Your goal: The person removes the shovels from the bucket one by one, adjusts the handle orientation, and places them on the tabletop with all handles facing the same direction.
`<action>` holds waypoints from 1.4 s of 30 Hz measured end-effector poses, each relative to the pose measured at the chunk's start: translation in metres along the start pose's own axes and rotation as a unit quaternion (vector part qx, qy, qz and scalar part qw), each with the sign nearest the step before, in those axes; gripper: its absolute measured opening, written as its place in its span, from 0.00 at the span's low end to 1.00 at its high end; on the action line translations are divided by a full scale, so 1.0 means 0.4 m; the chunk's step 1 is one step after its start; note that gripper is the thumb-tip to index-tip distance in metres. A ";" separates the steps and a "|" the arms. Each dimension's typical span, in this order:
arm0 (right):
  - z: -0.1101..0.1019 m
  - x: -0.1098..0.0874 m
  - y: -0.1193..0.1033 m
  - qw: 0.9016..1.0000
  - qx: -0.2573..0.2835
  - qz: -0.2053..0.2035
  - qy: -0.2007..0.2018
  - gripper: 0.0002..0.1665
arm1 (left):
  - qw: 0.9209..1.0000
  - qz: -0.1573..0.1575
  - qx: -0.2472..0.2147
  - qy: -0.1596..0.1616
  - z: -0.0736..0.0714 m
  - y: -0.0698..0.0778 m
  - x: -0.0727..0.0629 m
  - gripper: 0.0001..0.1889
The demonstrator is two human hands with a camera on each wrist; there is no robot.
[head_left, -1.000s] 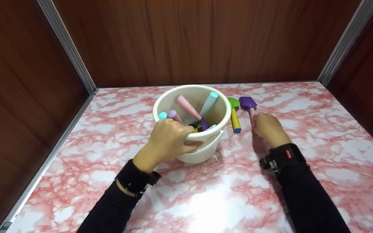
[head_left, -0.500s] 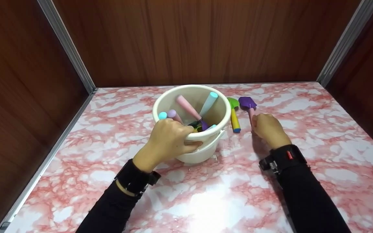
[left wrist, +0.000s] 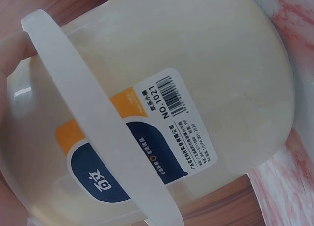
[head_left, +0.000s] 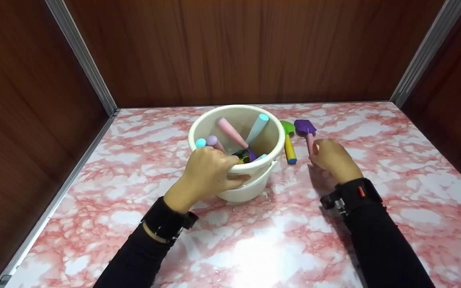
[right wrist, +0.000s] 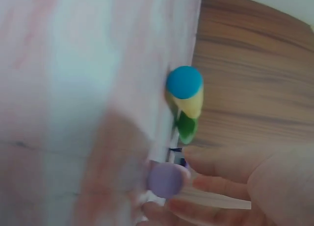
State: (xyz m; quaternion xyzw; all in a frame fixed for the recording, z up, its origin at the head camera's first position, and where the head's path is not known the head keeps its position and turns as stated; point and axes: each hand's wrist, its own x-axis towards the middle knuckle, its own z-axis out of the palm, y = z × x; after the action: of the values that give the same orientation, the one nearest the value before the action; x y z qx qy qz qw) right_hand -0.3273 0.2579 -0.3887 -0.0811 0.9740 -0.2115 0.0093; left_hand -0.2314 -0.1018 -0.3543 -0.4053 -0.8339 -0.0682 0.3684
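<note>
A cream plastic bucket [head_left: 236,111] with a white carrying handle [left wrist: 93,108] stands upright on the table. My left hand [head_left: 206,172] grips its near rim, thumb along the outside. On the table right of the bucket lies a toy shovel [head_left: 305,126] with a purple blade and pink handle. My right hand [head_left: 332,157] is at that handle, fingers loosely spread about it; in the right wrist view its lilac end [right wrist: 166,180] sits between thumb and fingers without a firm hold. A second toy shovel [head_left: 290,149], green blade and yellow handle, lies between it and the bucket.
Several toy tools stand inside the bucket, among them one with a pink handle [head_left: 232,133] and one with a pale blue handle [head_left: 257,129]. Wood-grain panels [head_left: 254,52] close off the back and both sides of the marbled red-and-white table [head_left: 374,160].
My right hand's fingers have loosened from around the pink handle, and a gap shows between thumb and fingers. The left hand and the bucket hold still.
</note>
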 end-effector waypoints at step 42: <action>-0.016 0.050 -0.511 0.844 -0.399 -0.357 0.040 0.11 | 1.000 0.009 0.017 -0.001 -0.001 -0.006 0.002 0.27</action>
State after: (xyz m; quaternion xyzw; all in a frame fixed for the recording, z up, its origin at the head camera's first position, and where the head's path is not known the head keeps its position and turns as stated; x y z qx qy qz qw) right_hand -0.3159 0.0737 -0.2980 -0.4115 0.8774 0.2039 -0.1385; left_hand -0.2332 -0.1032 -0.3529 -0.4069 -0.8312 -0.0505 0.3754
